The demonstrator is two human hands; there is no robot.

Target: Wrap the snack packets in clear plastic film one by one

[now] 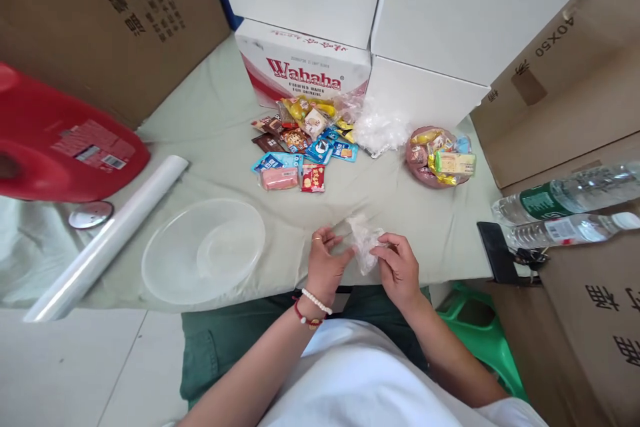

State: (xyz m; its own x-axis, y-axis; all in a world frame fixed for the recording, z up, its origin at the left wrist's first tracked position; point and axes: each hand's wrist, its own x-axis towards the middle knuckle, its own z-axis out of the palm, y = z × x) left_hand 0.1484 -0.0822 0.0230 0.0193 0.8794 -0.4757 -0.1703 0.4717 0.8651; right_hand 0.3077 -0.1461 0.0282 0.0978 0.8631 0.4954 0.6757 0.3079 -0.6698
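Boxes (430, 13) wall the tabletop (210, 167), at whose near edge left hand (325, 265) and right hand (400, 268) pinch a crumpled clear bag (364, 241) in closed fingers (345, 257); tugging hard could tear it

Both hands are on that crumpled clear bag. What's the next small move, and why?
Probably tease the small clear bag open at its mouth. The left hand and right hand both pinch it, and it looks crumpled and closed. Loose snack packets lie on the cloth beyond it, and a filled bag of snacks sits to their right.
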